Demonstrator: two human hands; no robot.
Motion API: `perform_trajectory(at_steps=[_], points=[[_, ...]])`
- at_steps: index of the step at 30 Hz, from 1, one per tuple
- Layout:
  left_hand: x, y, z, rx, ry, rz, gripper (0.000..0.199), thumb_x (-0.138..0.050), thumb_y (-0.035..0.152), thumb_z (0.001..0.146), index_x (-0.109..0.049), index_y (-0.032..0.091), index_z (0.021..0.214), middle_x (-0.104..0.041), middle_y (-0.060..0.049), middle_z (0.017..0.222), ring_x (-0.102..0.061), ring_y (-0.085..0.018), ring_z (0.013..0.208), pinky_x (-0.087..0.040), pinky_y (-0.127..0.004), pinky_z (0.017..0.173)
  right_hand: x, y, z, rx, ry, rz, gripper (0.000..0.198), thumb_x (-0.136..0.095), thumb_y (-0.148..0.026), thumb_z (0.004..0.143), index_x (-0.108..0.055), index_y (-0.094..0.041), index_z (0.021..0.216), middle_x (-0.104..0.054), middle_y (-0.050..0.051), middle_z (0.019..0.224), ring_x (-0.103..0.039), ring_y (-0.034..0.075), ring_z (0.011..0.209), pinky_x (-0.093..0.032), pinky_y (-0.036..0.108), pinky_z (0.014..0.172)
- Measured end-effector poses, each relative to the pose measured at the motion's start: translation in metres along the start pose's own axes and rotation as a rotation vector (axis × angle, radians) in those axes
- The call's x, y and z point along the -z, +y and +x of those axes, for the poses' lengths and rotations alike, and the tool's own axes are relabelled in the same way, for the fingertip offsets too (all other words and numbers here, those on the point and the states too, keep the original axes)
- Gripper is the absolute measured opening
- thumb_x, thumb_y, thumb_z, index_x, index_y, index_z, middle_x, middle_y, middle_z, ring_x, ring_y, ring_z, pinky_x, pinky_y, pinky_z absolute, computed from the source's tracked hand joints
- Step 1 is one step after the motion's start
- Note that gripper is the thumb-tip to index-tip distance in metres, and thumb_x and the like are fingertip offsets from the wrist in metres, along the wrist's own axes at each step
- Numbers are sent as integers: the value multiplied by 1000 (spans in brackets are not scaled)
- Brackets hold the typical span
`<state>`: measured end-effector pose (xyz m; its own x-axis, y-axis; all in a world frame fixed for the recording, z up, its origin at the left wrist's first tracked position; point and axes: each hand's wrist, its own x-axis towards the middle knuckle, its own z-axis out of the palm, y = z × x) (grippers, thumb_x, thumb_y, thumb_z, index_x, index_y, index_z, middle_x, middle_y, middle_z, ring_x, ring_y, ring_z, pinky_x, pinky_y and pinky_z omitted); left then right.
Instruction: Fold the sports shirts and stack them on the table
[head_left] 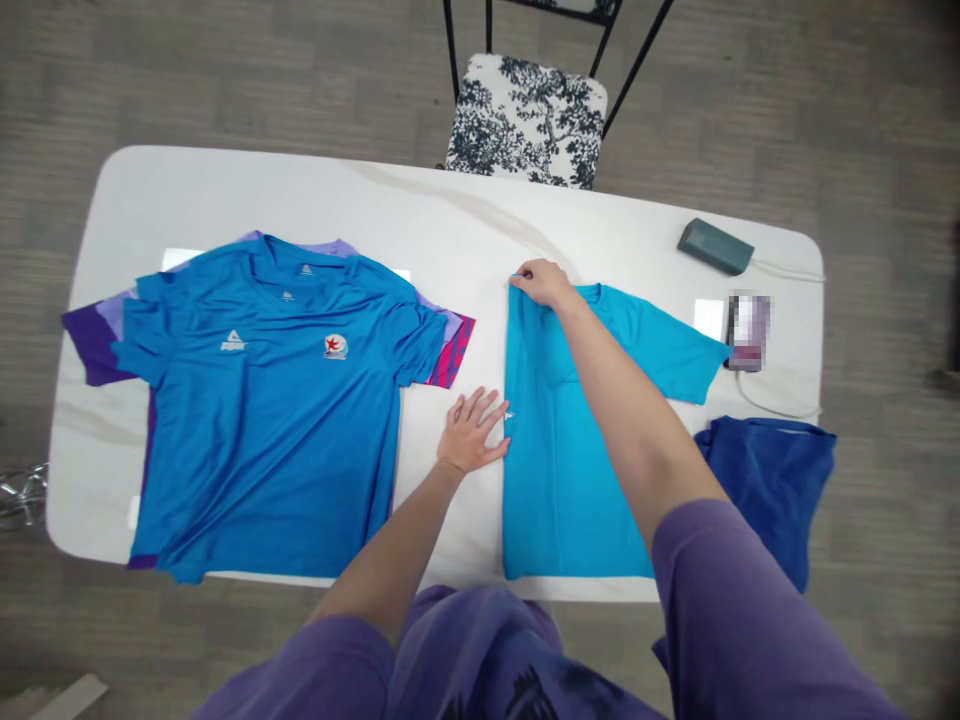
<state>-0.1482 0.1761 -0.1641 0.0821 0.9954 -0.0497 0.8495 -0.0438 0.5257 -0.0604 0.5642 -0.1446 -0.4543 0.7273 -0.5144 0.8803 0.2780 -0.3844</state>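
A light blue T-shirt (585, 470) lies on the white table (442, 250), its left side folded into a straight edge and one sleeve spread out to the right. At the top left corner of that fold, my right hand (544, 282) pinches the fabric. My left hand (472, 432) rests with fingers spread at the fold's left edge, its fingertips touching or nearly touching the cloth. To the left, a darker blue T-shirt (277, 430) with a round badge lies flat over other shirts, whose purple and pink sleeves stick out. My right forearm hides part of the light blue shirt.
A folded navy garment (772, 490) lies at the table's right end. Above it are a phone (748, 332) with a cable and a dark grey box-shaped device (715, 246). A chair with a patterned seat (529, 120) stands against the far edge.
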Motion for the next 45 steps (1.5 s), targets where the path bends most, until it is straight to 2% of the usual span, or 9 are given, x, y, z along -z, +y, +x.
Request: perform_trajectory(at_steps=[5, 9, 16, 20, 26, 32, 38, 42, 45], points=[[-2, -1, -1, 1, -7, -19, 78, -70, 54, 100, -51, 38, 173, -47, -2, 178, -38, -37, 169, -25, -61, 140, -2, -3, -19, 88, 243, 86, 40, -66, -41, 108, -71, -11, 134, -76, 12, 127, -62, 26, 118, -42, 48, 116], [-2, 1, -1, 32, -41, -54, 79, -72, 53, 98, -50, 39, 173, -46, -2, 179, -36, -37, 170, -23, -61, 141, -38, -4, -127, 119, 587, 196, 41, -51, -45, 116, -66, -15, 140, -70, 15, 131, -60, 28, 121, -43, 46, 113], [-3, 7, -2, 48, -81, -60, 81, -71, 52, 98, -47, 39, 174, -42, -2, 181, -30, -38, 172, -15, -62, 143, -201, -5, -431, -56, 232, 198, 17, -60, -33, 108, -74, -25, 116, -77, 10, 114, -71, 30, 107, -53, 44, 97], [4, 19, -5, 71, -125, -46, 83, -70, 55, 97, -46, 37, 175, -38, -4, 183, -25, -38, 174, -11, -61, 143, -262, -22, -532, -255, 95, 182, 33, -60, -34, 106, -70, -37, 138, -72, 9, 137, -69, 34, 125, -56, 48, 104], [23, 45, -12, 73, -182, -31, 89, -70, 63, 95, -43, 34, 174, -34, -9, 185, -18, -38, 176, -9, -63, 142, -271, -22, -627, -383, 173, 337, 37, -65, -36, 102, -69, -42, 138, -72, 6, 141, -70, 35, 130, -55, 49, 111], [37, 67, -1, 125, -214, -13, 87, -78, 67, 87, -52, 30, 162, -44, -19, 172, -37, -44, 164, -31, -66, 131, -264, 55, -715, -638, 440, 416, 32, -57, -39, 103, -72, -28, 129, -75, 9, 121, -76, 28, 103, -60, 46, 97], [13, 185, 104, 145, -55, -157, 49, -65, 60, 99, -65, 24, 133, -71, -15, 127, -67, -35, 126, -46, -56, 118, -221, 173, -708, -759, 639, 472, 45, -56, -49, 108, -63, -19, 140, -70, 14, 128, -71, 24, 94, -58, 42, 94], [-46, 312, 206, 96, -158, -412, 32, -67, 51, 99, -68, 25, 117, -75, -8, 105, -71, -26, 100, -54, -40, 98, -194, 225, -683, -766, 580, 378, 43, -59, -46, 108, -64, -17, 139, -67, 17, 135, -68, 29, 114, -52, 41, 99], [-101, 390, 264, 97, -212, -379, 26, -75, 46, 95, -68, 25, 108, -75, -9, 101, -70, -28, 101, -52, -45, 101, -186, 243, -677, -779, 493, 320, 34, -63, -44, 107, -69, -19, 130, -69, 16, 131, -62, 32, 120, -46, 42, 102]])
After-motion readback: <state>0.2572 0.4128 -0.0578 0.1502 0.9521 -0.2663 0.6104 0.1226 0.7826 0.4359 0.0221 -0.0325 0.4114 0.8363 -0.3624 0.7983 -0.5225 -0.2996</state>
